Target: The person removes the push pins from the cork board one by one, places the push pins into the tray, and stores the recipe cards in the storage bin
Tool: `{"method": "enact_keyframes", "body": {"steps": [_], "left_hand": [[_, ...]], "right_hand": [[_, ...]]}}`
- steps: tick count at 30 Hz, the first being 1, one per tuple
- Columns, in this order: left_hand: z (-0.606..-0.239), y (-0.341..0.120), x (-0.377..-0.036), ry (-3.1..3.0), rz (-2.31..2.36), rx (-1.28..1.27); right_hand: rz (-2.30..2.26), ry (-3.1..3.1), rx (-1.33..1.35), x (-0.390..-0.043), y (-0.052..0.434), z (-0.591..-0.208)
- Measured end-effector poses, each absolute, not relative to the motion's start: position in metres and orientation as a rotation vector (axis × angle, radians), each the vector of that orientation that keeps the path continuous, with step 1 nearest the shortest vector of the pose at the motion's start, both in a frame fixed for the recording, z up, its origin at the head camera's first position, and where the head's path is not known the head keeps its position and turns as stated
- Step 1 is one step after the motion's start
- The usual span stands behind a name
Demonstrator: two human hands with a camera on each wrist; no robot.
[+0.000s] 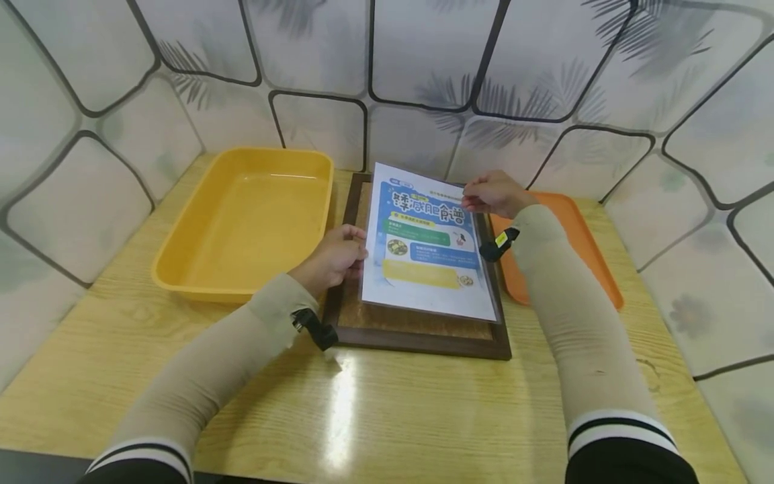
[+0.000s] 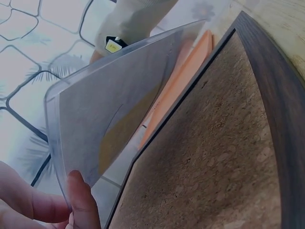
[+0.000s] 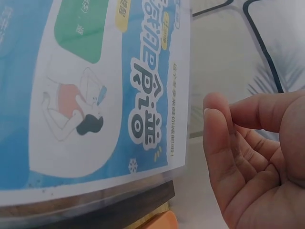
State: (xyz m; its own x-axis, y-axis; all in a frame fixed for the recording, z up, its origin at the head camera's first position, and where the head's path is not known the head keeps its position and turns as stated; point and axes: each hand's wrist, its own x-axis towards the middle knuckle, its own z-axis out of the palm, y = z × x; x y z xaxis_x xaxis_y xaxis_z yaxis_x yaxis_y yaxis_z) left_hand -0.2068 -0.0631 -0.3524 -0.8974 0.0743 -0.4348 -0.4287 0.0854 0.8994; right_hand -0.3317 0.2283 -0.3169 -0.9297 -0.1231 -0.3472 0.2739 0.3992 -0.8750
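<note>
A laminated poster [image 1: 432, 242], blue and white with printed characters, is tilted above a cork board [image 2: 209, 138] with a dark wooden frame [image 1: 423, 341]. My left hand [image 1: 338, 255] pinches the poster's left edge between thumb and fingers; the left wrist view shows the sheet's pale back lifted off the cork. At the poster's top right corner is my right hand [image 1: 497, 193]. In the right wrist view its fingers [image 3: 219, 148] are curled with the tips together, slightly apart from the sheet's edge. Nothing shows between those tips, though something small could be hidden.
A deep yellow tray [image 1: 242, 290] stands left of the board. An orange tray [image 1: 595, 259] lies to the right, partly under my right forearm. Patterned wall panels [image 1: 417, 60] close off the back and sides of the wooden table [image 1: 423, 410].
</note>
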Motion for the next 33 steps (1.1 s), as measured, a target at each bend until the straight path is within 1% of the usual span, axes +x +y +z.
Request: {"method": "enact_keyframes", "body": {"steps": [3, 6, 11, 18, 33], "left_hand": [[-0.347, -0.061, -0.21, 1.996, 1.861, -0.35], [-0.348, -0.065, -0.208, 1.988, 1.851, -0.371], [-0.345, -0.064, -0.21, 1.967, 1.902, -0.317], [-0.344, -0.069, -0.208, 1.933, 1.917, -0.342], [-0.333, -0.077, -0.204, 1.971, 1.879, -0.298]], "right_hand": [[-1.524, 2.312, 0.107, -0.33, 0.233, -0.307], [-1.494, 2.31, 0.107, -0.327, 0.232, -0.309], [-1.493, 2.363, 0.124, -0.328, 0.239, -0.307], [-1.463, 2.358, 0.111, -0.327, 0.241, -0.308], [-1.527, 2.323, 0.127, -0.317, 0.252, -0.296]]}}
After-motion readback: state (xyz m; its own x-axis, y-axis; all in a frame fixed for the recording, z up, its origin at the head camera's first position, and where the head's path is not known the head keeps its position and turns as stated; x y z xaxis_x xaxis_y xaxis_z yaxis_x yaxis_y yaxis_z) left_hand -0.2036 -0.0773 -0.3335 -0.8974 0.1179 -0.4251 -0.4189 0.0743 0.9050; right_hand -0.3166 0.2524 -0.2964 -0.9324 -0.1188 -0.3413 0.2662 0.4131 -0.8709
